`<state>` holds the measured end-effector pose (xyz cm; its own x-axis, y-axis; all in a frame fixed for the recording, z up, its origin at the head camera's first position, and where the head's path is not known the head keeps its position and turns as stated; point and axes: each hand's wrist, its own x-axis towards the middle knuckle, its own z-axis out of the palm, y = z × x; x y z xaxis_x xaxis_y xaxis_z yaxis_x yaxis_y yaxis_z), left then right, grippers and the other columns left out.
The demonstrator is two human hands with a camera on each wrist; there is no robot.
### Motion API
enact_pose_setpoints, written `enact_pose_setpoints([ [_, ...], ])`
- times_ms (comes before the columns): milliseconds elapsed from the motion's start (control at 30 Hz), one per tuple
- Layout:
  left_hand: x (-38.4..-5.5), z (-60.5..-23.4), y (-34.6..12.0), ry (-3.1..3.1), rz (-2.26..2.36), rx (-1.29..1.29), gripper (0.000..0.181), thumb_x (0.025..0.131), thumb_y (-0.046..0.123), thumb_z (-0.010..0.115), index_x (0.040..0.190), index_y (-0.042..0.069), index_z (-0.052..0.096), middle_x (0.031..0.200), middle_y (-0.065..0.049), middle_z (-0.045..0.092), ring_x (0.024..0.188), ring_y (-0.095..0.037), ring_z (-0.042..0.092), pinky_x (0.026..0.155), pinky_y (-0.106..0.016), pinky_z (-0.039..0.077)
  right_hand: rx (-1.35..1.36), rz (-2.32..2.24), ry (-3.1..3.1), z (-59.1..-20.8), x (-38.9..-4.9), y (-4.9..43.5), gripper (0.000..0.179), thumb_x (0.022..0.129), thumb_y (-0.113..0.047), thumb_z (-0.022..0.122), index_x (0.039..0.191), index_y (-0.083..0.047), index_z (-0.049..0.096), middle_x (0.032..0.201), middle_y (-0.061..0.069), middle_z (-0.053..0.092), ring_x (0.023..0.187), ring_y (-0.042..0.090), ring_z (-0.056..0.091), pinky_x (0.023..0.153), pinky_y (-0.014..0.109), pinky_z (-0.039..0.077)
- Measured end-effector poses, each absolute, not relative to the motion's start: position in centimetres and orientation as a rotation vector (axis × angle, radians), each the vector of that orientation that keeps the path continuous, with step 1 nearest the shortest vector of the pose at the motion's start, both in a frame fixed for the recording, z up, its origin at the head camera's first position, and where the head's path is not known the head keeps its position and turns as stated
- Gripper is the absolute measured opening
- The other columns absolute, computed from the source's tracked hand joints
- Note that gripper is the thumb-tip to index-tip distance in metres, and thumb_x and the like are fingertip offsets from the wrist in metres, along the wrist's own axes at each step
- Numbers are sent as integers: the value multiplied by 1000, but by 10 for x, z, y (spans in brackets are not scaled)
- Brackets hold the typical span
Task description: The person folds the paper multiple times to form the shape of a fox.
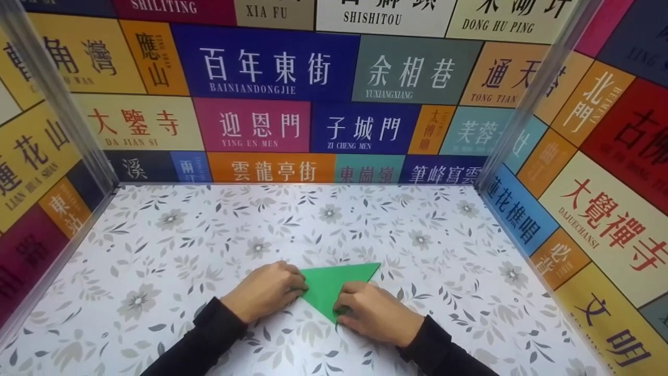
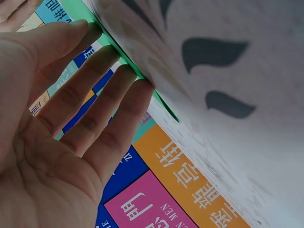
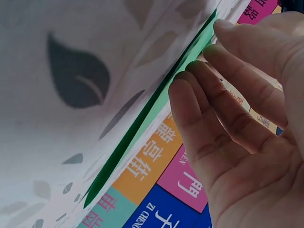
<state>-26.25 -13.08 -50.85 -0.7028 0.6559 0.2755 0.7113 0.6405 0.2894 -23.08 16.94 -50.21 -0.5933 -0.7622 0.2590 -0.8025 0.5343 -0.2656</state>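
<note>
A green paper triangle (image 1: 323,284) lies on the patterned tabletop, one corner toward the person and another pointing to the far right. My left hand (image 1: 271,290) rests at its left corner; in the left wrist view, extended fingers (image 2: 118,118) and thumb touch the green paper (image 2: 107,35) with their tips. Over the lower right side is my right hand (image 1: 376,310), covering part of that edge. The right wrist view has the gently bent fingers (image 3: 209,128) and thumb set down with their tips on the paper (image 3: 156,109), spaced apart along it.
White tabletop (image 1: 209,250) with grey leaves and flowers spreads around the paper. Upright panels (image 1: 250,125) covered in coloured name signs enclose the back and both sides, with clear strips (image 1: 509,125) at the corners. Dark sleeves (image 1: 436,342) cover the forearms.
</note>
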Motion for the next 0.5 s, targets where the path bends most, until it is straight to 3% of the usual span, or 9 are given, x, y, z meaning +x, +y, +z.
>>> enact_pose_setpoints([
  [500,-260,-507,-128,-2706,-570,-1128,7,103,14,88,110,15,89,109,-3,87,100,-23,83,93,-44,72,1340,469,-2653,-504,-223,164,7,101,-18,91,105,-16,86,104,-3,74,93,7,69,81,25,63],
])
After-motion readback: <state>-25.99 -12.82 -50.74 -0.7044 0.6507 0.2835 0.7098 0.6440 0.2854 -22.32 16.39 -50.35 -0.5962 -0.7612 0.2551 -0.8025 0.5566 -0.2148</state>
